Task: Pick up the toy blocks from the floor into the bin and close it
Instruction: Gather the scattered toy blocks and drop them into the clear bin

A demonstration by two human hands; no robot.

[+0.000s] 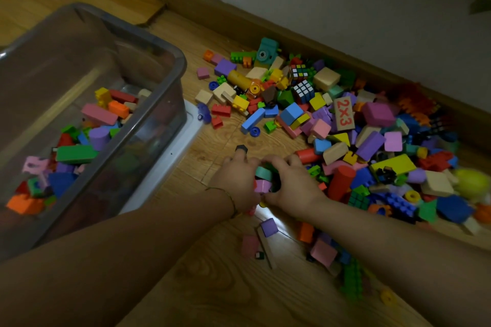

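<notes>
Most toy blocks [345, 125] lie heaped on the floor [212, 287], and some already sit in the open bin [170, 48] at left. The left hand [236, 183] and right hand [292, 184] cup a small clump [264, 178] between them, each grip curled round it. It seems best to squeeze inward evenly and carry it low toward the bin, so nothing spills.

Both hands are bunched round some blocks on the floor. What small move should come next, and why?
Probably lift that handful and swing it left over the bin. The left hand and right hand grip teal and pink blocks between them, and the bin stands open, part filled, close by.
</notes>
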